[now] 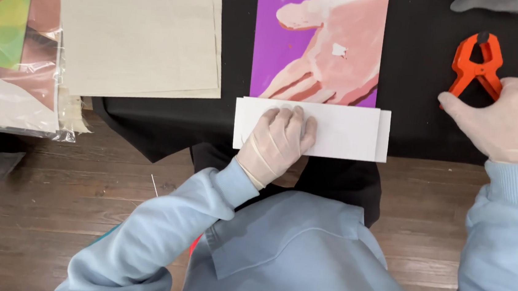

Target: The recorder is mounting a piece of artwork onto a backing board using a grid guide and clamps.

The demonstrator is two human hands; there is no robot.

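My left hand, in a thin pale glove, presses flat on a stack of white rectangular boards at the near edge of a black cloth. The boards cover the lower end of a purple print showing a painted hand. My right hand, also gloved, rests at the right with its fingers curled around the lower handles of an orange spring clamp. The clamp lies on the black cloth.
Beige canvas sheets lie at the upper left. Further left is a stack of prints in clear plastic. A grey object sits at the top right. The wooden floor runs along the near side.
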